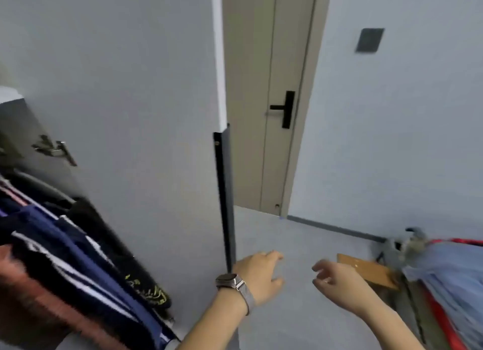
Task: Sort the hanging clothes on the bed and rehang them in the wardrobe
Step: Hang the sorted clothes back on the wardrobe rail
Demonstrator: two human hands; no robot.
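Note:
Several garments [78,260] hang close together in the wardrobe at the lower left: dark blue, black, striped and reddish ones. The wardrobe's grey door [146,114] stands open beside them, its dark edge [226,200] toward me. My left hand [258,276], with a watch on its wrist, is held out over the floor with loosely spread fingers and holds nothing. My right hand [334,279] hovers beside it, fingers loosely curled, also holding nothing. At the right edge a light blue garment [449,279] lies on the bed over red fabric [441,321].
A beige room door [269,101] with a black handle is shut straight ahead. Grey floor [295,245] stretches between wardrobe and bed. A wooden board [368,270] and a grey object [407,242] sit by the bed's corner. A dark wall switch [369,39] is at upper right.

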